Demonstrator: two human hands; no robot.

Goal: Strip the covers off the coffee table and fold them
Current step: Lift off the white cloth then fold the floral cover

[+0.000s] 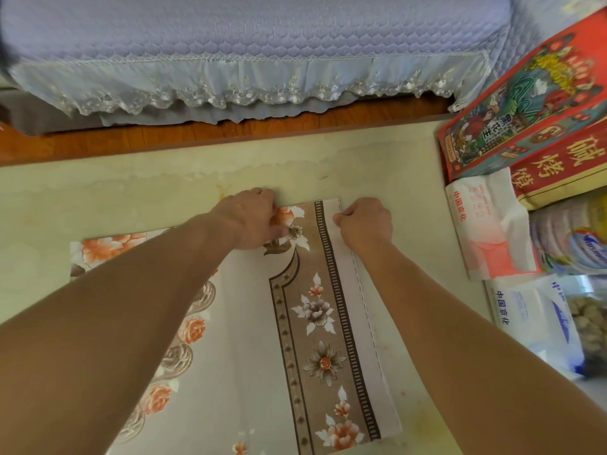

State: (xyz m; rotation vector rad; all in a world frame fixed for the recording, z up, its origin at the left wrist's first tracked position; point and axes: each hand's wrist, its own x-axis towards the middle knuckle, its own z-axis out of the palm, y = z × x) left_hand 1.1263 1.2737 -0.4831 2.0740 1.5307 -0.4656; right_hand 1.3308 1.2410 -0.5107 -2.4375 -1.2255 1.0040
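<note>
Our left hand (251, 221) and right hand (366, 223) pinch the flowered cover (315, 310) — it's off, partly folded — more folding left.

Home living room: lace-skirted sofa cover (230, 54), wood floor (98, 139), snack boxes (525, 103) on table (377, 159).

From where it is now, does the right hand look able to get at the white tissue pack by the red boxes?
Probably yes. The right hand pinches the floral cover's far corner, and only bare tabletop lies between it and the tissue pack. It would first have to release its grip on the cover.
</note>
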